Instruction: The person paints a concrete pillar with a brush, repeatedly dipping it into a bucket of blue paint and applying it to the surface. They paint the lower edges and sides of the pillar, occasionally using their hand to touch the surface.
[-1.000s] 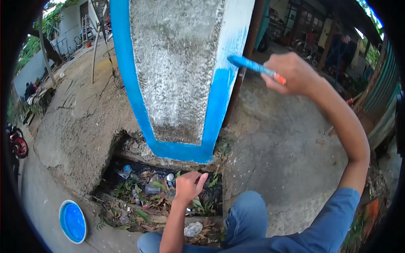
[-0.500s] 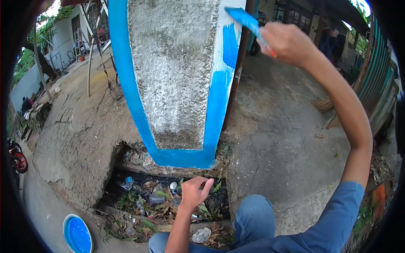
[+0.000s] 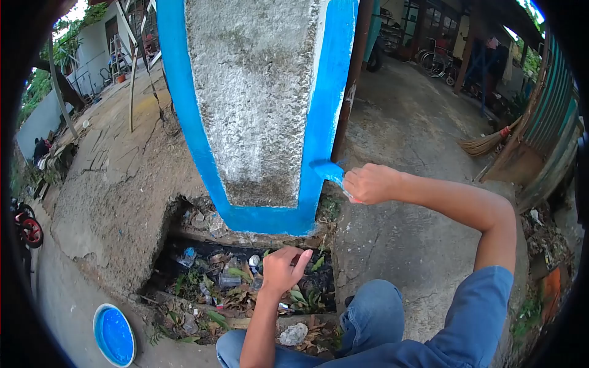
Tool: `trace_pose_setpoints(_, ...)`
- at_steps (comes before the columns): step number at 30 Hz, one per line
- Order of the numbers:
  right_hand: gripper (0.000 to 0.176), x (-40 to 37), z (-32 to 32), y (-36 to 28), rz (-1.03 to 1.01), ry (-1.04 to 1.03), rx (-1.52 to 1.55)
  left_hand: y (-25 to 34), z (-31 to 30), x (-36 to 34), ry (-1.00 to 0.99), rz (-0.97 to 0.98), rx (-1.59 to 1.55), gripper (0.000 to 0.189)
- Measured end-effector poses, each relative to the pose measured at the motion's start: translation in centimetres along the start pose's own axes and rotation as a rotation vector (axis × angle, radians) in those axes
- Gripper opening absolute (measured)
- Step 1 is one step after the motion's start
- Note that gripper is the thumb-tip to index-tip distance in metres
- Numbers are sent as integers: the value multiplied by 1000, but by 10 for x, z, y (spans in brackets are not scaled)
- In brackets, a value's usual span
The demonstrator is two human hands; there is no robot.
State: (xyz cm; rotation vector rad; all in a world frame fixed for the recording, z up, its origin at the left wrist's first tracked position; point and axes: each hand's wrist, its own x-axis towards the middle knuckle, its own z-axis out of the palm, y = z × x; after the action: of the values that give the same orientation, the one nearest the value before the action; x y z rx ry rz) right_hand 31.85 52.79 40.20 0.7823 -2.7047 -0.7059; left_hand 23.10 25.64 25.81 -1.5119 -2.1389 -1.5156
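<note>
My right hand [image 3: 372, 183] is wrapped round the handle of a paintbrush [image 3: 332, 173], its bristles coated in blue. The bristles touch the lower right border of a pillar [image 3: 248, 98], whose middle is rough grey-white. Fresh-looking blue paint [image 3: 331, 80] covers this right border, with a thin white strip along its inner edge near the top. Above a litter-filled ditch, my left hand [image 3: 285, 270] hangs with nothing in it, thumb apart from loosely bent fingers. A round tub of blue paint [image 3: 115, 336] stands on the ground at lower left.
Leaves and plastic rubbish fill the ditch [image 3: 230, 279] at the pillar's foot. A broom [image 3: 485, 145] leans by the fence on the right. Farther back is a wheelchair [image 3: 434, 63]. Part of a red-wheeled motorbike [image 3: 29, 233] shows at the left edge.
My right hand has brought the paintbrush down from near the top of the right border to its lower part. The white patches there are now mostly blue. My left hand stays almost still.
</note>
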Motion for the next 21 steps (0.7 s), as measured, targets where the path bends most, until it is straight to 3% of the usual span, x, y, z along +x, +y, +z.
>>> trace_pose_setpoints(5,23,21,-50,50,178,-24,48,-1,6,0,-11,9,-1,26)
trace_pose_setpoints(11,18,35,-146,95,194,107,-353,3,5,1,-15,1,-33,25)
trace_pose_setpoints(14,15,37,-184,103,108,248,-545,-1,6,1,-11,17,-38,25)
trace_pose_setpoints(15,21,38,-193,99,118,264,-632,-1,5,2,-9,15,-39,25)
trace_pose_setpoints(18,16,30,-199,97,54,361,-680,0,3,3,5,3,-67,24)
trace_pose_setpoints(21,16,13,-152,93,125,229,-573,0,5,4,10,-10,-85,24)
